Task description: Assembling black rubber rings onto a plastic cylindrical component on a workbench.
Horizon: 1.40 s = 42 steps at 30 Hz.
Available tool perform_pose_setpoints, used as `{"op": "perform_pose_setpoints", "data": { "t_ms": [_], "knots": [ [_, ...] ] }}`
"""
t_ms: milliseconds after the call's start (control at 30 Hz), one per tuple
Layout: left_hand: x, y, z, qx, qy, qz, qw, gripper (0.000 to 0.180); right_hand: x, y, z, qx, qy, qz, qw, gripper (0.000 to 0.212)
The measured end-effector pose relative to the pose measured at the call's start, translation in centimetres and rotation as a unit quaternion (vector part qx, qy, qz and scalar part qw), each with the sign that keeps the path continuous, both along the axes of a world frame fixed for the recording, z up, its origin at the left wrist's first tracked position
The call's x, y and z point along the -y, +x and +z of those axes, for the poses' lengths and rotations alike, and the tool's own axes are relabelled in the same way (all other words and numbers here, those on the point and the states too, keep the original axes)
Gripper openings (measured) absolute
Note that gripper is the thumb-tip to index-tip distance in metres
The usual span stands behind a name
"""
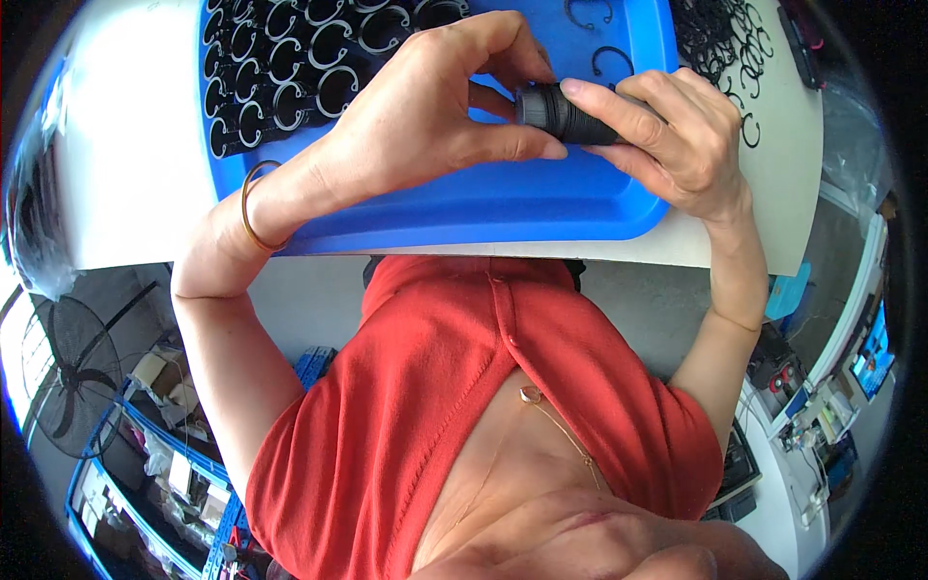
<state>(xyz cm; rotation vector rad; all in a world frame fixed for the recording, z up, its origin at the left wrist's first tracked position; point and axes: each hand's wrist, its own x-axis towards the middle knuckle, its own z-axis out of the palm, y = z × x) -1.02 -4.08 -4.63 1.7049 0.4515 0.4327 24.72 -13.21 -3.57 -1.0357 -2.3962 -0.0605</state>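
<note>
Over the blue tray (483, 232), both hands meet on a black ribbed cylinder (549, 112) lying nearly level. My left hand (416, 121) curves around its left end, thumb below and fingers above; part of those fingers is hidden. My right hand (681, 135) wraps the right end, with its fingertips over the ribs, so that end is mostly covered. Just above the cylinder, a dark open C-shaped ring (612, 62) lies in the tray. Rows of black tubular parts (288, 104) with shiny C-shaped rings at their ends fill the tray's left side.
A heap of black rings (710, 39) lies right of the tray on the pale table (773, 213), with loose rings (754, 72) scattered beside it. Clear plastic wrap (39, 222) hangs at the left edge. A black fan (70, 377) stands at lower left.
</note>
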Motion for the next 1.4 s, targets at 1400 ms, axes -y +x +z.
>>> {"op": "perform_pose_setpoints", "data": {
  "t_ms": [1400],
  "knots": [
    [0.0,0.1,0.5,0.005,0.048,-0.018,0.999,0.039,0.1,0.0,-0.6,-0.017,0.001,-0.025,1.0,0.057]
  ]
}}
